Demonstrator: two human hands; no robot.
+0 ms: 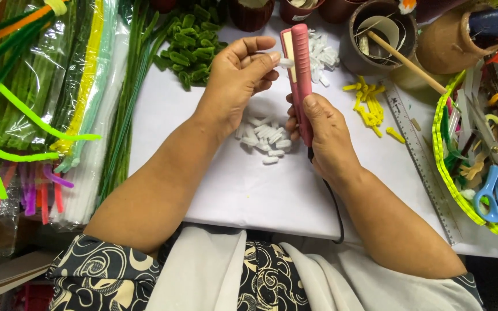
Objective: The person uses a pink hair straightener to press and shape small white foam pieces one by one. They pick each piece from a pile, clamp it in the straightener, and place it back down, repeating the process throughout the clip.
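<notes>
A slim pink flat iron with a black cord stood upright above the white tabletop, clenched low on its handle by the right hand. The left hand, palm turned inward, pinched a small white piece against the iron's plates. More white pieces lay heaped just beneath both grips.
</notes>
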